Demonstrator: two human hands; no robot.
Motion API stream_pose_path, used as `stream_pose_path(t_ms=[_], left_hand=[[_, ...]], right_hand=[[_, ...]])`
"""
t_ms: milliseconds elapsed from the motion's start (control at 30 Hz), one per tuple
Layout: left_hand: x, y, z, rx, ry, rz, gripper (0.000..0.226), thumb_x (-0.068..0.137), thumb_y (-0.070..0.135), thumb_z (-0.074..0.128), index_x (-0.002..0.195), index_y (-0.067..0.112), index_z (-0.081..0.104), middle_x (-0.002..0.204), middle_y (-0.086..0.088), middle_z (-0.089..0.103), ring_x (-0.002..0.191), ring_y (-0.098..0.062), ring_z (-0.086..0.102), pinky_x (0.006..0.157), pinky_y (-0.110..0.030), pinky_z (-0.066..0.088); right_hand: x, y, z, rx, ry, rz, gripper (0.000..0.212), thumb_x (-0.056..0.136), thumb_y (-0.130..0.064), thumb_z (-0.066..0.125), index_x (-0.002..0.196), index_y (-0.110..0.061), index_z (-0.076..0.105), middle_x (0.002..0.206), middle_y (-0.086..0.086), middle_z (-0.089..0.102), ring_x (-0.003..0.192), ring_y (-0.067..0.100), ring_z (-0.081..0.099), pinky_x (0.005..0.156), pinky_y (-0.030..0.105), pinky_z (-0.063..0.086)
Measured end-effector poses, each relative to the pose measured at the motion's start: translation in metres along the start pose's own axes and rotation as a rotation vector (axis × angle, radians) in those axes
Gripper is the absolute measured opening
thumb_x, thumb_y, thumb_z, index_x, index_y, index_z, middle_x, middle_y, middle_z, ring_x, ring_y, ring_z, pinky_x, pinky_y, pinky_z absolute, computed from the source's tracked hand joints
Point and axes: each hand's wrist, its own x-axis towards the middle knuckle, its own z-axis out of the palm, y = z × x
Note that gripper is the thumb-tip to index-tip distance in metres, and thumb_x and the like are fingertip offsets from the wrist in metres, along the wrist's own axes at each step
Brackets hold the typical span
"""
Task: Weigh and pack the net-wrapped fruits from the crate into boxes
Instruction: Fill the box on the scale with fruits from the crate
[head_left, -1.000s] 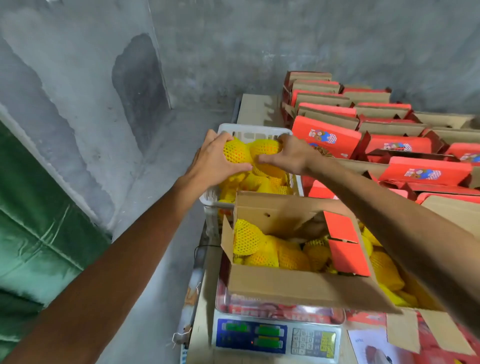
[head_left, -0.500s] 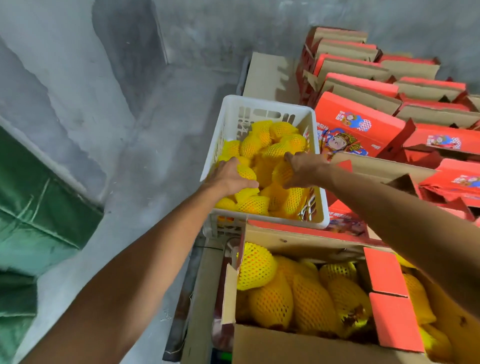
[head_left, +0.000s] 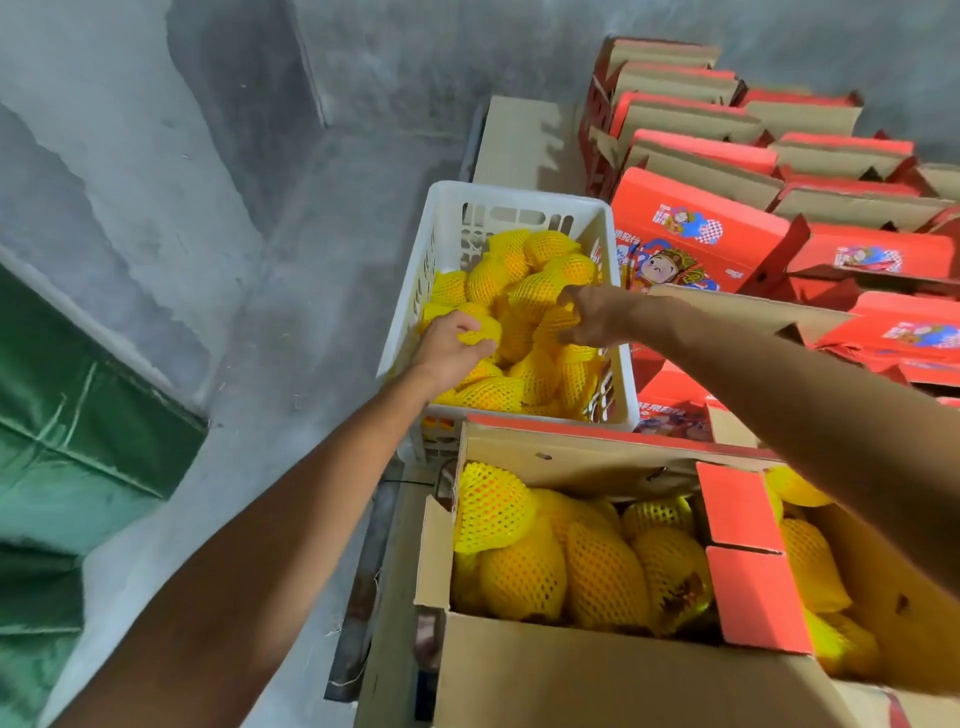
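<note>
Setting: head-cam view looking down over two bare arms reaching fwd into a crate, grey concrete wall (head_left: 156, 156) behind, green tarp (head_left: 62, 441) at far left.
Crate: white plastic crate (head_left: 441, 218) w/ slotted sides, centre of view, roughly half full of net-wrapped fruits (head_left: 540, 291), yellow foam mesh over each.
Left hand: left hand (head_left: 449, 345) inside crate at its left side, fingers curled round one netted fruit (head_left: 480, 330), thumb underneath; the fruit sits at the top of the pile.
Right hand: right hand (head_left: 597, 314) inside crate at its right side, fingers bent and bunched, pinching the mesh of a fruit (head_left: 558, 319); fingertips mostly hidden by the knuckles.
Packing box: open brown cardboard box (head_left: 597, 670) nearest the viewer, just in front of crate, already holding several netted fruits (head_left: 602, 571); two red flaps (head_left: 748, 551) folded in over its right half.
Other boxes: rows of red printed boxes (head_left: 696, 228) w/ cartoon figure, to the right of crate and running back to the wall; many stand open, brown insides showing.
Table: pale board surface (head_left: 519, 140) visible beyond crate.
</note>
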Motion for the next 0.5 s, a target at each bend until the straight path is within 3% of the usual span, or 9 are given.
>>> stream_pose_path(t_ms=[100, 167, 267, 400, 500], left_hand=[[-0.037, 0.012, -0.01, -0.081, 0.027, 0.017, 0.029, 0.094, 0.021, 0.073, 0.117, 0.004, 0.069, 0.12, -0.009, 0.067, 0.101, -0.02, 0.064, 0.081, -0.031, 0.051], [-0.066, 0.016, -0.018, -0.176, -0.027, 0.023, 0.021, 0.097, 0.012, 0.069, 0.112, -0.003, 0.068, 0.112, -0.015, 0.068, 0.09, -0.025, 0.066, 0.074, -0.032, 0.049], [-0.109, 0.02, -0.026, -0.357, -0.037, 0.028, 0.009, 0.096, -0.006, 0.059, 0.098, -0.005, 0.068, 0.087, -0.012, 0.068, 0.076, -0.017, 0.064, 0.079, -0.031, 0.047], [-0.163, 0.012, -0.033, -0.364, 0.041, 0.019, 0.021, 0.102, -0.002, 0.051, 0.114, -0.01, 0.066, 0.082, -0.005, 0.067, 0.064, -0.008, 0.066, 0.068, -0.023, 0.054], [-0.196, -0.002, -0.034, -0.453, 0.039, 0.029, 0.021, 0.102, -0.001, 0.049, 0.11, -0.009, 0.066, 0.084, -0.009, 0.07, 0.073, -0.018, 0.069, 0.072, -0.026, 0.055]], right_hand=[[-0.034, -0.017, -0.017, 0.128, -0.02, 0.034, 0.059, 0.099, -0.048, 0.06, 0.147, -0.014, 0.05, 0.145, 0.013, 0.055, 0.131, 0.036, 0.053, 0.105, 0.043, 0.047], [-0.06, -0.027, -0.025, 0.252, -0.06, 0.011, 0.045, 0.101, -0.04, 0.059, 0.133, -0.008, 0.062, 0.132, 0.013, 0.066, 0.118, 0.034, 0.064, 0.099, 0.044, 0.052], [-0.107, -0.039, -0.025, 0.45, -0.162, -0.065, 0.035, 0.102, -0.035, 0.059, 0.124, -0.008, 0.066, 0.118, 0.011, 0.072, 0.102, 0.03, 0.072, 0.094, 0.045, 0.057], [-0.17, -0.047, -0.025, 0.485, -0.156, -0.122, 0.036, 0.098, -0.049, 0.062, 0.111, -0.016, 0.07, 0.11, 0.006, 0.073, 0.087, 0.022, 0.069, 0.066, 0.029, 0.058], [-0.212, -0.038, -0.024, 0.311, -0.007, -0.149, 0.039, 0.094, -0.065, 0.057, 0.1, -0.029, 0.071, 0.103, -0.009, 0.07, 0.097, 0.018, 0.064, 0.081, 0.034, 0.05]])
